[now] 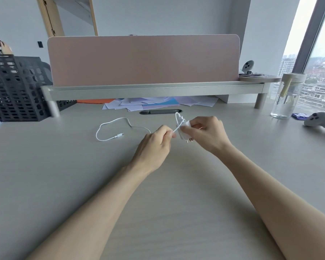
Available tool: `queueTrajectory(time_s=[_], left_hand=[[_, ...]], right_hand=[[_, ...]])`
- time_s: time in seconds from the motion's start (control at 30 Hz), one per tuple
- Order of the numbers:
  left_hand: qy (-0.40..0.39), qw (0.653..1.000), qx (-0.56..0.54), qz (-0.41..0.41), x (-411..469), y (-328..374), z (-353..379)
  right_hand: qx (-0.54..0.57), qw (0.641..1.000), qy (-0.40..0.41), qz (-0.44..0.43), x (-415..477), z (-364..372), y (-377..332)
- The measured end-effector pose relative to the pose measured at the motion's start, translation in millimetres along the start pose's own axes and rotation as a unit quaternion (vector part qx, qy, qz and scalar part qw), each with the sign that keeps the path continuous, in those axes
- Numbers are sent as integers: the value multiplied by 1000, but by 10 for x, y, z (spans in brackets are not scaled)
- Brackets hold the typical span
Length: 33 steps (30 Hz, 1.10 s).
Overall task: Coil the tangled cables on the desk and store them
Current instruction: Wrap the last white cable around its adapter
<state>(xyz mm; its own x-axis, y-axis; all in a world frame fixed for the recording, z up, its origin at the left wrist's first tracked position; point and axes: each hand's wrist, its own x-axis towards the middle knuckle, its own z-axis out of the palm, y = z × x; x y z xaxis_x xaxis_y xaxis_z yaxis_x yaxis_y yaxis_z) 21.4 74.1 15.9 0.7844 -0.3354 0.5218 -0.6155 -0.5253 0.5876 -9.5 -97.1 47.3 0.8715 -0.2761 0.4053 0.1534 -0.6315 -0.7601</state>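
Right hand (206, 134) is clamped on the charger (185, 131) as a core to wind onto, left hand (154, 145) pinches the cable (117, 136) just beside it, probably for tension, and the slack trails off past the left grip, loose on the desk (64, 175).

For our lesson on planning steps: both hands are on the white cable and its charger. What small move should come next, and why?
Probably the left hand should wind the cable once more round the charger that the right hand holds. One loop already stands above the charger, yet most of the cable lies slack on the desk, its connector free.
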Motion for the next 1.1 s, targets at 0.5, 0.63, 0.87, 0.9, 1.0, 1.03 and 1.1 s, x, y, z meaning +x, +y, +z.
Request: queueTrajectory(time_s=[0.5, 0.63, 0.87, 0.9, 1.0, 1.03, 1.1], left_hand=[[-43, 995, -54, -73, 3, 16, 54], [-57, 994, -66, -69, -18, 49, 61], [-117, 990, -40, -62, -64, 63, 82], [-117, 990, -41, -62, -60, 65, 85], [-112, 991, -50, -61, -43, 55, 87], [-110, 991, -52, -58, -38, 53, 88], [-109, 992, -47, -51, -32, 51, 84]], right_hand=[[164, 976, -72, 120, -81, -43, -195], [161, 976, -67, 134, -85, -20, -198], [267, 944, -15, 195, -12, -107, -170], [290, 935, -18, 205, -4, -123, -166], [320, 923, -49, 207, -9, -131, -176], [322, 923, -61, 200, -15, -123, -188], [322, 925, -77, 186, -27, -106, -212]])
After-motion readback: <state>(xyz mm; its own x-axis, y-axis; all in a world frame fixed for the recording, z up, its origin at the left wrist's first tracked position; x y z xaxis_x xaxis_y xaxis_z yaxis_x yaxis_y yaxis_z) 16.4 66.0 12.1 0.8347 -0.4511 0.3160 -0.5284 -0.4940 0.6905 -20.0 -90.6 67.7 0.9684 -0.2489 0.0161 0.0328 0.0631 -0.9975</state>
